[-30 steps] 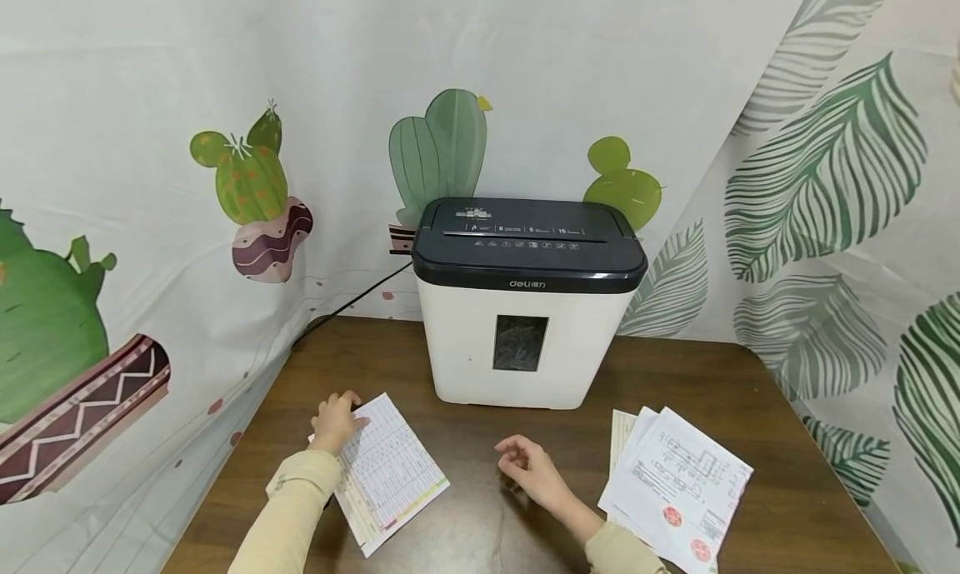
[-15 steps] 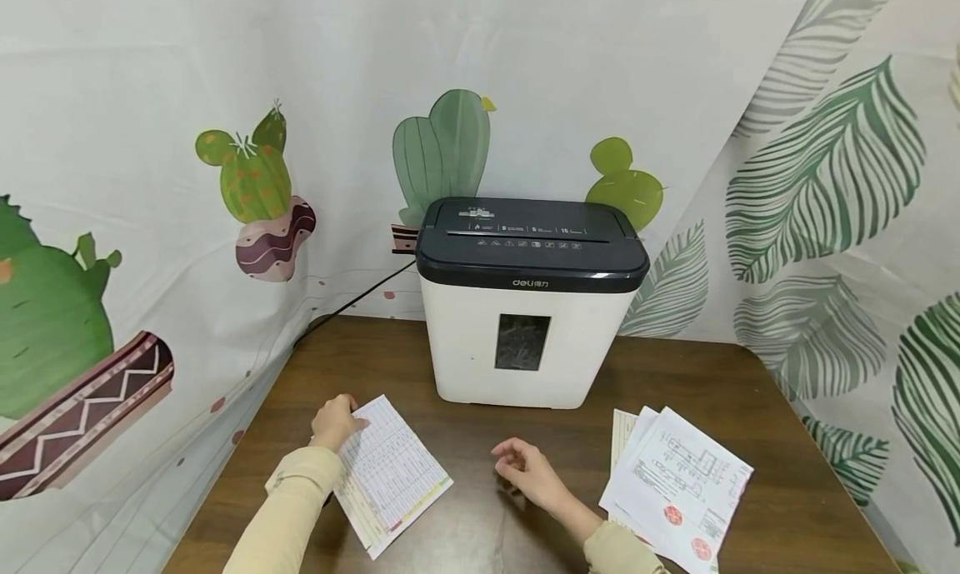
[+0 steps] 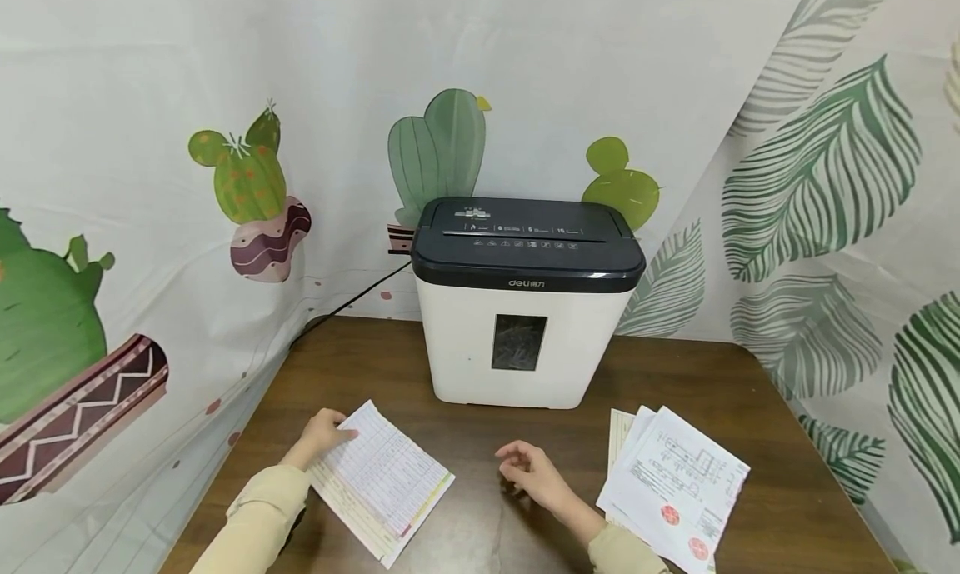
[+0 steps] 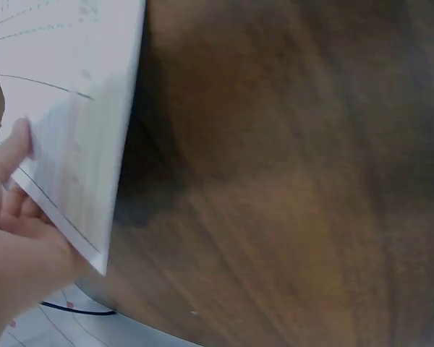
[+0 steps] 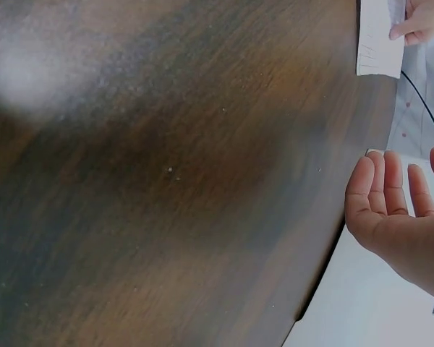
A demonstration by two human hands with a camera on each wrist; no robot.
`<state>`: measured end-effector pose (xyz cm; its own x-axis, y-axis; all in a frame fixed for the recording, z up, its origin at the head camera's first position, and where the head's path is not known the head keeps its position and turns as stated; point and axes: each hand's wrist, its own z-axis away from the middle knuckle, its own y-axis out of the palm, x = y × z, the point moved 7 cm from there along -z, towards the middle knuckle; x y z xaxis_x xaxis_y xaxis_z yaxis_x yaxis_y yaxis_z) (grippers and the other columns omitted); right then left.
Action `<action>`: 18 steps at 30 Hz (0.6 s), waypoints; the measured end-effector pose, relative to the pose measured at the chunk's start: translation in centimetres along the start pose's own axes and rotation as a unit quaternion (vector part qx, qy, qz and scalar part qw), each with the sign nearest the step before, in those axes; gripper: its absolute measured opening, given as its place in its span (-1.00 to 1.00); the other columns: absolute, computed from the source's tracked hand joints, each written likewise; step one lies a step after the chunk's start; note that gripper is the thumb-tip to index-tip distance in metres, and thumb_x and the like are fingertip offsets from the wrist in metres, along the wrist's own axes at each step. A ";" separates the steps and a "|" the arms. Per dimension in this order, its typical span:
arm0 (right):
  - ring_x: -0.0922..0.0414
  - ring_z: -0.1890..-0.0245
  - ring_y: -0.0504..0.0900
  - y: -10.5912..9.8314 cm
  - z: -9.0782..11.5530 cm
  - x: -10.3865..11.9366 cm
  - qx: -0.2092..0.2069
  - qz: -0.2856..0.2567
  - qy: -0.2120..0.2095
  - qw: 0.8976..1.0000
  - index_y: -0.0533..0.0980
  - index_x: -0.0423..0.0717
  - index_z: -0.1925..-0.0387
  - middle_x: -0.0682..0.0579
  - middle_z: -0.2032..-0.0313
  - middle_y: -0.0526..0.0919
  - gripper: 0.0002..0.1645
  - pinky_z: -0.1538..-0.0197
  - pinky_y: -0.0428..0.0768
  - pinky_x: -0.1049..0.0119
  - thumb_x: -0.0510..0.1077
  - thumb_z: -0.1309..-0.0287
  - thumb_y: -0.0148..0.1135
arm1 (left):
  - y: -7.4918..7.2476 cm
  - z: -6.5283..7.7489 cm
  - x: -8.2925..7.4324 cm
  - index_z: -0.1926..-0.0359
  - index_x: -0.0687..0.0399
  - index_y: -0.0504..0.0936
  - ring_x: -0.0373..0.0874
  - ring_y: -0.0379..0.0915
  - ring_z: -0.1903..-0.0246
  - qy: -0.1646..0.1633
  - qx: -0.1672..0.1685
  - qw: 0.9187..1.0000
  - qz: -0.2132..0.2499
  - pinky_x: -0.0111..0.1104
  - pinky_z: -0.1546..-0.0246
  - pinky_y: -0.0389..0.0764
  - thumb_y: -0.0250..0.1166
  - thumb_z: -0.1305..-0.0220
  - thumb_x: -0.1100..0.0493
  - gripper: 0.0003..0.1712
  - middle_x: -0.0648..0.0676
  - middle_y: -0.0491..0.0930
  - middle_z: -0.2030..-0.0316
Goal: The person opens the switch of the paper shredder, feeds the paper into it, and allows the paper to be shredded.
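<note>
My left hand (image 3: 324, 434) pinches the far left edge of a printed sheet stack (image 3: 397, 474), thumb on top and fingers underneath. In the left wrist view the thumb presses on the paper (image 4: 65, 137) and the other fingers curl below its edge. The top sheet shows a table of fine lines with a yellow strip; cream paper peeks out at its left. Over the middle of the table, my right hand (image 3: 534, 474) holds nothing, its fingers loosely bent. The right wrist view shows this same hand (image 5: 398, 210) with relaxed fingers.
A white paper shredder (image 3: 465, 332) with a dark lid stands at the table's back, its slot on top. A black cord (image 3: 352, 301) runs left from it. Several papers with red stamps (image 3: 675, 491) lie on the right of the brown table (image 3: 675, 366).
My left hand has shifted toward me and a little left with the sheets, and more of the cream paper now shows. The right hand stays nearly in place.
</note>
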<state>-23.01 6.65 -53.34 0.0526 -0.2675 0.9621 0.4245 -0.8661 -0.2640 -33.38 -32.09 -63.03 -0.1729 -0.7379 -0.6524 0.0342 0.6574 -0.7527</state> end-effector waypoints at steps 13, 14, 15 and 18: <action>0.23 0.37 0.50 -0.4 0.3 -0.5 0.000 -0.016 0.018 1.000 0.37 -0.51 0.02 -0.41 0.26 0.54 -0.66 0.31 0.60 0.25 -0.29 -0.28 0.04 | -2.2 4.5 -7.9 0.27 0.56 0.54 -0.28 0.43 0.63 -0.087 0.050 0.990 0.095 -0.51 0.58 0.45 0.20 -0.25 0.33 -0.77 0.18 0.61 0.56; 0.22 0.37 0.50 -0.4 0.4 -0.6 0.000 -0.017 0.020 1.000 0.37 -0.51 0.02 -0.40 0.26 0.54 -0.65 0.31 0.60 0.24 -0.28 -0.28 0.05 | -2.1 4.6 -8.0 0.24 0.57 0.54 -0.28 0.44 0.62 -0.096 0.050 0.988 0.110 -0.50 0.58 0.47 0.20 -0.25 0.33 -0.76 0.16 0.62 0.54; 0.21 0.36 0.51 -0.4 0.4 -0.8 0.000 -0.017 0.022 1.000 0.37 -0.51 0.02 -0.40 0.27 0.54 -0.65 0.31 0.60 0.23 -0.28 -0.28 0.05 | -2.0 4.6 -8.0 0.22 0.56 0.55 -0.27 0.45 0.62 -0.104 0.047 0.986 0.124 -0.49 0.57 0.48 0.20 -0.25 0.32 -0.74 0.14 0.62 0.53; 0.15 0.35 0.55 -0.6 0.4 -1.3 -0.007 -0.025 0.032 0.999 0.37 -0.50 0.02 -0.41 0.26 0.55 -0.65 0.29 0.61 0.20 -0.28 -0.27 0.06 | -1.5 4.7 -8.2 0.12 0.59 0.51 -0.25 0.49 0.58 -0.114 0.044 0.976 0.182 -0.45 0.54 0.52 0.19 -0.26 0.32 -0.69 0.15 0.65 0.48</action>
<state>-22.93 7.70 -54.36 -0.0265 -0.2508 0.9677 0.4117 -0.8849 -0.2180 -27.40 -27.72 -56.99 0.0893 -0.4797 -0.8729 0.1386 0.8738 -0.4660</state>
